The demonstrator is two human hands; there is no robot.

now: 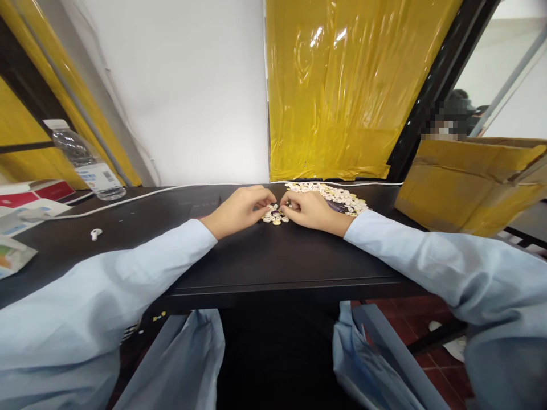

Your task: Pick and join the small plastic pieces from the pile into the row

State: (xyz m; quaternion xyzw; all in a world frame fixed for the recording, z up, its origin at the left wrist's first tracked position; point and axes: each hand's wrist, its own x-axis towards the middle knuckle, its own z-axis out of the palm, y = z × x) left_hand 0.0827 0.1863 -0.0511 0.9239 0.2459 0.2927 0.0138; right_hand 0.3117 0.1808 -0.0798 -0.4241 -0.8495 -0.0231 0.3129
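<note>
My left hand (241,209) reaches in from the left, thumb and fingertips curled close together at a small cluster of pale, button-like discs (277,222) on the black table. Facing it, my right hand (311,210) has its thumb and index finger pinched at the right side of the same cluster. Whatever sits between the fingertips of either hand is too small to make out. A larger heap of the same pale discs (344,196) spreads behind and to the right of my right hand, partly hidden by it.
The black table (273,259) meets a wall with a white cable (171,188) along it. At left are a water bottle (96,168), a white earbud (96,233) and packets (15,256). A cardboard box (465,185) stands at right. A blurred person (453,117) is beyond it.
</note>
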